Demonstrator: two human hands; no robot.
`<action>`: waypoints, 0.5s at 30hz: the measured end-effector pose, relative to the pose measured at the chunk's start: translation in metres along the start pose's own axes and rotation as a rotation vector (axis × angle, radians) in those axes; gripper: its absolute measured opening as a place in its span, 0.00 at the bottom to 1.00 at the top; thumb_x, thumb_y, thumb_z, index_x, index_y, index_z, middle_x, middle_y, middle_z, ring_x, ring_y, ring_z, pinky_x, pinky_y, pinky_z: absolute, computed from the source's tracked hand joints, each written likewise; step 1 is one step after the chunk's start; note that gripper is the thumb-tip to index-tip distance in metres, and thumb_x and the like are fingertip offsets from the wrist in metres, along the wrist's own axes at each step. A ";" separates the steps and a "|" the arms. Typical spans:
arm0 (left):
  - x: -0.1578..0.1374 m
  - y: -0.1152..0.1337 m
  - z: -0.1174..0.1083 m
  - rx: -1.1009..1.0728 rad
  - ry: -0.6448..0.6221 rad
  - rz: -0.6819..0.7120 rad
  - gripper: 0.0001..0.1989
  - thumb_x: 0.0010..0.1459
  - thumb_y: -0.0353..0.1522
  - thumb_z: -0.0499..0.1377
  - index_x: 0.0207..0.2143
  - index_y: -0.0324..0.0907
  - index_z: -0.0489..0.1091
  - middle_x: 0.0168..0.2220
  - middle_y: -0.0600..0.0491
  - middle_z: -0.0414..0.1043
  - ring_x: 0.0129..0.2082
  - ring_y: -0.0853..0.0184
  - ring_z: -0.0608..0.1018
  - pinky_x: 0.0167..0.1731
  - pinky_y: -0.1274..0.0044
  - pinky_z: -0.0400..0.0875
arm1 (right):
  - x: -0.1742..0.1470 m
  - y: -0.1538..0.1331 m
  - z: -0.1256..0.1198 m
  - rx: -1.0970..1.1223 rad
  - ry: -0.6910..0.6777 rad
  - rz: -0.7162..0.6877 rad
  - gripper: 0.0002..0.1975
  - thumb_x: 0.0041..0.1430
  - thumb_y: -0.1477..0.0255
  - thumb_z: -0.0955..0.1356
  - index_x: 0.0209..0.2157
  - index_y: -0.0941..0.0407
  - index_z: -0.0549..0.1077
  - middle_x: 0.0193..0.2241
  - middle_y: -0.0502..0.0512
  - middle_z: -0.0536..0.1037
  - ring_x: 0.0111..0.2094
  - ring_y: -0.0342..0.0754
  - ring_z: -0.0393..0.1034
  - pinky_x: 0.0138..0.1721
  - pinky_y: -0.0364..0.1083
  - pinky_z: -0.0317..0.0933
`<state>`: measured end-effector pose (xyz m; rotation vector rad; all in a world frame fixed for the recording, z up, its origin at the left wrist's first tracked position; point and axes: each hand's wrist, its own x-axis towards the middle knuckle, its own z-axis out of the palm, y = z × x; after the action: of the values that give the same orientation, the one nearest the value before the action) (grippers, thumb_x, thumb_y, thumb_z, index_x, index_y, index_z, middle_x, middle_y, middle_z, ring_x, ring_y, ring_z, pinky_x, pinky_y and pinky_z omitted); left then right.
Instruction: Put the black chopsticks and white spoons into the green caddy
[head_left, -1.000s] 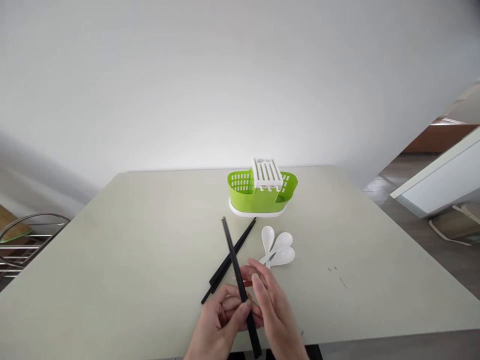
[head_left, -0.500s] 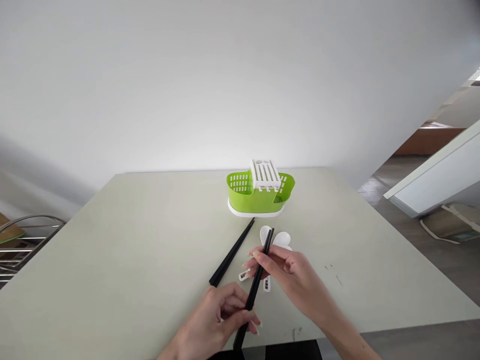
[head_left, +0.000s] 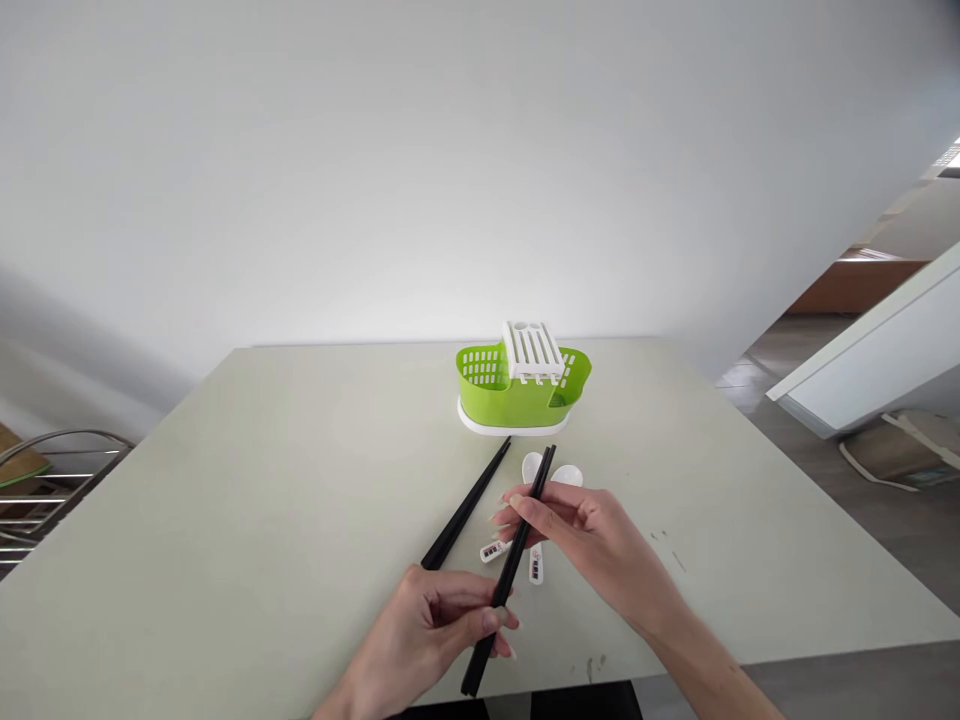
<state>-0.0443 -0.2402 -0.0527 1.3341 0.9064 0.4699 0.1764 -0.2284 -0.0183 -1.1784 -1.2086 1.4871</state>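
A pair of black chopsticks (head_left: 517, 556) is held slantwise above the table, thin ends pointing away from me. My left hand (head_left: 442, 625) pinches the thick end, and my right hand (head_left: 574, 525) grips the upper part between thumb and fingers. Beneath my right hand lie white spoons (head_left: 568, 476) with patterned handles, partly hidden by my fingers. More black chopsticks (head_left: 466, 508) rest on the table just left of the held pair, their thick ends close to my left hand.
A green basket (head_left: 510, 403) with a white slotted holder (head_left: 534, 350) and white base stands behind the spoons. The pale table (head_left: 300, 480) meets a white wall at the back. At the left edge is a metal rack (head_left: 60, 490).
Both hands have lifted the held chopsticks slightly, away from me. The basket, the spoons and the other chopsticks stay in place.
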 end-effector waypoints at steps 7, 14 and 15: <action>0.000 0.001 -0.002 0.037 0.027 0.007 0.23 0.65 0.49 0.63 0.35 0.38 0.83 0.30 0.47 0.82 0.33 0.61 0.84 0.36 0.75 0.76 | 0.001 -0.007 0.003 0.005 0.014 0.003 0.23 0.62 0.48 0.73 0.41 0.55 0.83 0.40 0.59 0.87 0.44 0.56 0.83 0.48 0.54 0.76; 0.000 0.002 -0.001 0.054 0.046 0.005 0.23 0.66 0.49 0.61 0.35 0.38 0.82 0.30 0.47 0.83 0.32 0.62 0.83 0.35 0.76 0.74 | 0.001 -0.007 0.003 -0.019 0.001 0.002 0.22 0.63 0.49 0.72 0.41 0.54 0.83 0.39 0.57 0.87 0.43 0.55 0.83 0.48 0.52 0.76; 0.000 0.003 -0.001 0.053 0.054 0.006 0.23 0.66 0.49 0.62 0.34 0.38 0.82 0.30 0.47 0.83 0.32 0.62 0.84 0.35 0.76 0.74 | 0.000 -0.006 0.003 -0.024 0.001 -0.004 0.22 0.64 0.49 0.72 0.42 0.54 0.83 0.39 0.57 0.86 0.42 0.54 0.83 0.48 0.52 0.76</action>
<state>-0.0447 -0.2393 -0.0499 1.3783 0.9660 0.4914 0.1738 -0.2275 -0.0121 -1.1919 -1.2303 1.4730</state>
